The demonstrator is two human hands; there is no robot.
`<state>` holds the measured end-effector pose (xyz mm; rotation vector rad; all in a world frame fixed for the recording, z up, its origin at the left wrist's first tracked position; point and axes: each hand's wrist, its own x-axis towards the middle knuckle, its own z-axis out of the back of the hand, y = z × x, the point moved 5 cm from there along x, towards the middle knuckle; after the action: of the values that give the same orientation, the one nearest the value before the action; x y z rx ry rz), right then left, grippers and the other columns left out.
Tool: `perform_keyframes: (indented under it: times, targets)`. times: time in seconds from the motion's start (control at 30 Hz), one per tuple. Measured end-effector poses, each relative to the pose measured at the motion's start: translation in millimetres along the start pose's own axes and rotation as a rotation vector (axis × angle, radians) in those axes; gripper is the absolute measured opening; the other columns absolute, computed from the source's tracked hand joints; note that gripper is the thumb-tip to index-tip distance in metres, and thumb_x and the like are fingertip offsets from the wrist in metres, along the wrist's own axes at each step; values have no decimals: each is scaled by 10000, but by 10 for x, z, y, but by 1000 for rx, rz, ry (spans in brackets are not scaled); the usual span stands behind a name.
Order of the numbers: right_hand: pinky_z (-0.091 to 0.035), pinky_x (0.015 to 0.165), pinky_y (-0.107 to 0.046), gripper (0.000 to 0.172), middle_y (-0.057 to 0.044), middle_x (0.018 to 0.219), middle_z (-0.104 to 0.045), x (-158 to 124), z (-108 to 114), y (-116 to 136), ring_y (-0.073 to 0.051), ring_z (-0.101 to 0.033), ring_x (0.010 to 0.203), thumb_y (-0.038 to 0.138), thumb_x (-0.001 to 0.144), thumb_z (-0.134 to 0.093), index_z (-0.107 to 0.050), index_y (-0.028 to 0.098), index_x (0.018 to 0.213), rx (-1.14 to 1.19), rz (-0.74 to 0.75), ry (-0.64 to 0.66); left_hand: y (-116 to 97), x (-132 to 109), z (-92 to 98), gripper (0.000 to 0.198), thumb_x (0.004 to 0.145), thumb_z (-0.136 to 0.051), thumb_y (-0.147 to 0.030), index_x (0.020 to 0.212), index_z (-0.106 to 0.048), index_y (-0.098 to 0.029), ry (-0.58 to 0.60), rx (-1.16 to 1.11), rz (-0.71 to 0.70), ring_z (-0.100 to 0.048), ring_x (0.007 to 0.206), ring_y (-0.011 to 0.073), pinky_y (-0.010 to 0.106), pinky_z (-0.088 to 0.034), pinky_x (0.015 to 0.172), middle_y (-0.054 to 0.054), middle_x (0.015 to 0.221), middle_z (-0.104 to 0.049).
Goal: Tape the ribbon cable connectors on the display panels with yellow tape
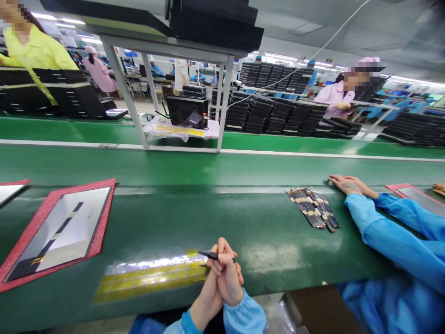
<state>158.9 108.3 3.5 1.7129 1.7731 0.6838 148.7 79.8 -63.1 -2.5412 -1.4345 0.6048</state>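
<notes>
Along the near edge of the green tabletop [278,232], both hands [222,273] sit clasped, fingers [218,262] clenched on black tweezers [206,253] whose tips lie just beside a yellow label sheet [149,280]; a slipped grip could scratch or lift the labels.

Bare green belt [278,250] lies open right of the hands [222,278], up to loose black strips [312,208]; a yellow film sheet [149,280] blocks the left.
</notes>
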Motion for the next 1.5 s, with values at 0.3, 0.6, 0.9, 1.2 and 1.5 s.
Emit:
perform_keyframes:
  times: [0.3, 0.6, 0.9, 1.2, 1.5]
  targets:
    - [-174, 444, -165, 169, 47, 621, -545, 13, -44, 37, -57, -242, 473, 242, 724, -621, -455, 210, 717, 48, -32, 25, -37, -16, -23, 570, 743, -789, -605, 1070, -596, -180, -28, 20, -7, -555, 697, 158, 303, -411, 691, 17, 757, -586]
    - [-181, 450, -158, 171, 63, 607, -518, 4, -35, 33, -60, -249, 480, 239, 712, -624, -455, 210, 711, 75, -33, 4, 36, 33, 79, 628, 698, -791, -659, 1054, -610, -175, -53, 47, 0, -540, 684, 149, 293, -393, 661, 9, 761, -573]
    - [-177, 450, -163, 181, 58, 597, -511, 18, -57, 52, -62, -225, 478, 256, 711, -621, -446, 212, 696, 33, -35, 6, -12, 1, 5, 621, 693, -809, -630, 1062, -603, -175, -58, 42, 7, -532, 683, 152, 304, -391, 684, 13, 760, -567]
    - [-184, 455, -165, 176, 55, 624, -518, 13, -29, 23, -62, -254, 482, 254, 728, -624, -452, 213, 714, 58, -21, 22, 33, 16, 41, 576, 750, -763, -638, 1064, -613, -179, -3, 9, -1, -531, 742, 156, 304, -394, 709, 21, 811, -556]
    - [-175, 439, -162, 171, 53, 604, -526, 2, -66, 55, -59, -234, 470, 247, 707, -614, -447, 212, 705, 42, -27, 6, 43, 20, 74, 630, 708, -783, -667, 1059, -613, -173, -40, 25, 4, -528, 684, 144, 289, -382, 663, 9, 766, -562]
